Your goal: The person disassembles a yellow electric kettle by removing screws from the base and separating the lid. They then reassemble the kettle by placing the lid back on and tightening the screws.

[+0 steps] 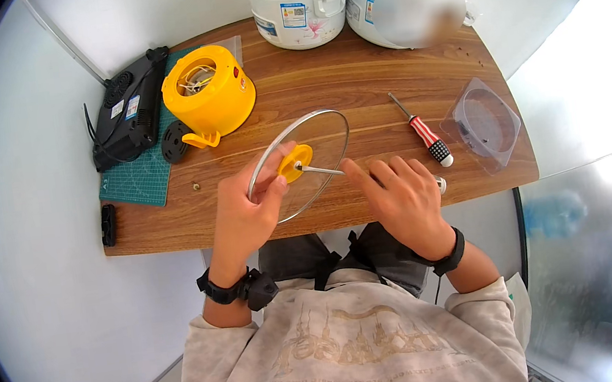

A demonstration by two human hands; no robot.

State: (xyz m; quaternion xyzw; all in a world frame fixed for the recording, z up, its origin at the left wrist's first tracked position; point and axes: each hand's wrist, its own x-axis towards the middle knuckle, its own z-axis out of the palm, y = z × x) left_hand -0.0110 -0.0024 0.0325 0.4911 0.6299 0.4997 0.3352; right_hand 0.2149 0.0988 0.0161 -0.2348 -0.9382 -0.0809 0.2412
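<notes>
My left hand (241, 203) grips a round glass lid (324, 143) with a metal rim, tilted above the table's front part. Its fingers and thumb are closed about the lid's edge and a yellow round knob (289, 168) at the lid's middle. My right hand (405, 198) is wrapped round a screwdriver (325, 171); most of the handle is hidden in the palm, and a pale end shows past the hand. The shaft points left, its tip at the centre of the yellow knob.
A yellow appliance base (214, 95) with visible wires stands at the left, beside a black device (129, 106) and black vented disc (176, 142) on a green mat (133, 185). Another screwdriver (428, 138) and clear plastic container (485, 127) lie right. Two rice cookers (298, 5) stand behind.
</notes>
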